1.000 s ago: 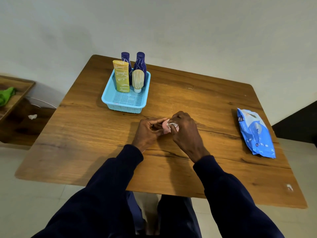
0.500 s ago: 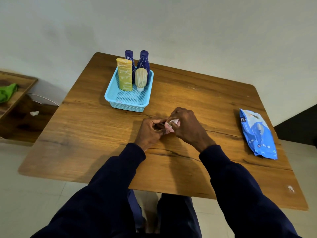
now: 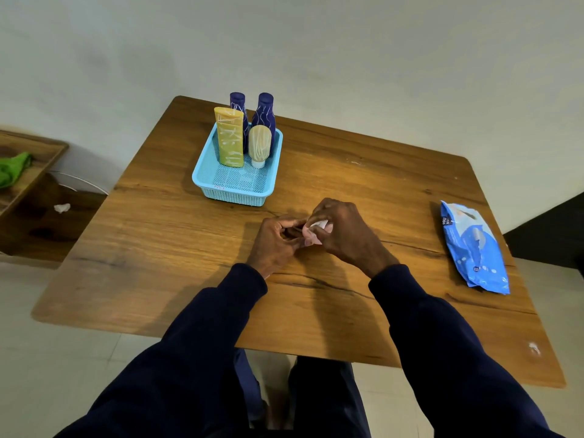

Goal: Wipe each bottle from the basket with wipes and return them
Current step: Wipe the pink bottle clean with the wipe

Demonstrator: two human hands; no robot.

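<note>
Head view: left hand (image 3: 274,245) grips small pink bottle (image 3: 313,240) (mostly hidden), right hand (image 3: 346,233) pinches wipe (image 3: 317,223) against it. Risk: wet, tiny bottle could slip free, roll off table (image 3: 158,248).

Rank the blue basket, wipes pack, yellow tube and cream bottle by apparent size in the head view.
1. blue basket
2. wipes pack, close behind
3. yellow tube
4. cream bottle

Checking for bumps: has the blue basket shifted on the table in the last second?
No. The basket keeps its place near the far left corner of the table.
</note>
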